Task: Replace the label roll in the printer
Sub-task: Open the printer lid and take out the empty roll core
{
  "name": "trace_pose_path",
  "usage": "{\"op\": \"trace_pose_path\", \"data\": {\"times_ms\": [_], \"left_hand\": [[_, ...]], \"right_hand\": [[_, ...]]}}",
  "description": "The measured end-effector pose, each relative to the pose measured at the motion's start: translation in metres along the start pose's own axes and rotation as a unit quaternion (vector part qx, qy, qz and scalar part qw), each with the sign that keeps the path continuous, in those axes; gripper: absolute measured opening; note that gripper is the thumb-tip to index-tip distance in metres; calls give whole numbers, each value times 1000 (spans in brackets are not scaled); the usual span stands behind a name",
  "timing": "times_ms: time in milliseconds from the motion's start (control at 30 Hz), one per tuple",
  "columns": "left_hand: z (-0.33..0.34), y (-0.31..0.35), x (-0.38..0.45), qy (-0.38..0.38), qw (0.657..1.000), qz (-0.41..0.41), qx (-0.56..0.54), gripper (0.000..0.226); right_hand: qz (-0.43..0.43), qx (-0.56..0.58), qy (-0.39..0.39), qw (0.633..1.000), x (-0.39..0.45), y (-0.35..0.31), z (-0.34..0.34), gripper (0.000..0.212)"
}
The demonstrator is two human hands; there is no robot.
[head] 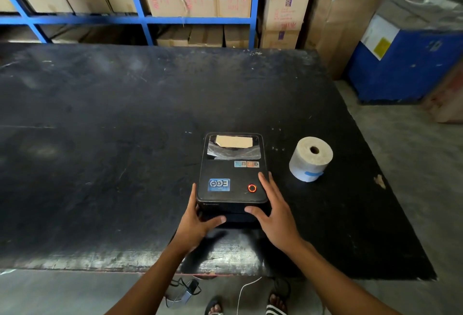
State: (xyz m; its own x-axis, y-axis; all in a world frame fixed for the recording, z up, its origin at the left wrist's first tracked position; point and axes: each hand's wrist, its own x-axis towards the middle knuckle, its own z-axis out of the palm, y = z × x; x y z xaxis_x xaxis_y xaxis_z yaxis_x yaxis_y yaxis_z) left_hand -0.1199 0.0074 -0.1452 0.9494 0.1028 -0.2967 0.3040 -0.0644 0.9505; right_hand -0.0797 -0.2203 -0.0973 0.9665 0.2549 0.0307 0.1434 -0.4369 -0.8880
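A black label printer [231, 176] stands on the dark table [100, 139] near its front edge, lid closed, a red ring lit on top. Through the lid's window a brown cardboard piece [234, 141] shows. My left hand [198, 222] holds the printer's front left corner, thumb on the front face. My right hand [273, 212] rests on the front right corner, fingers along the top and side, thumb on the front. A full white label roll [310, 158] with a blue tape strip lies on its side to the right of the printer, apart from it.
Blue shelving [142, 20] with cardboard boxes runs behind the table. A brown sack [338, 26] and a blue machine [411, 59] stand at the right. A power adapter with cables [185, 292] lies on the floor by my feet.
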Motion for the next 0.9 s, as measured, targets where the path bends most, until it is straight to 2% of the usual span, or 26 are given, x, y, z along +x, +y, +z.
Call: {"op": "trace_pose_path", "data": {"times_ms": [33, 167, 400, 600, 700, 767, 900], "left_hand": [[-1, -2, 2, 9, 1000, -7, 11, 105], [-5, -10, 7, 60, 993, 6, 97, 62], [-8, -8, 10, 62, 983, 46, 169, 56], [-9, -14, 8, 71, 983, 45, 162, 69], [-11, -14, 10, 88, 979, 39, 182, 91], [-11, -14, 11, 94, 977, 38, 186, 102], [-10, -12, 10, 85, 980, 38, 174, 104]], "right_hand": [[1, 4, 5, 1000, -1, 0, 1, 87], [1, 6, 22, 1000, -3, -3, 1, 84], [-3, 15, 77, 997, -7, -4, 6, 79], [-31, 38, 131, 990, 1, -17, 5, 63], [-29, 58, 157, 985, 25, -37, -3, 52], [-11, 85, 177, 980, 47, -53, -10, 53], [42, 125, 184, 974, 104, -81, -24, 69]]}}
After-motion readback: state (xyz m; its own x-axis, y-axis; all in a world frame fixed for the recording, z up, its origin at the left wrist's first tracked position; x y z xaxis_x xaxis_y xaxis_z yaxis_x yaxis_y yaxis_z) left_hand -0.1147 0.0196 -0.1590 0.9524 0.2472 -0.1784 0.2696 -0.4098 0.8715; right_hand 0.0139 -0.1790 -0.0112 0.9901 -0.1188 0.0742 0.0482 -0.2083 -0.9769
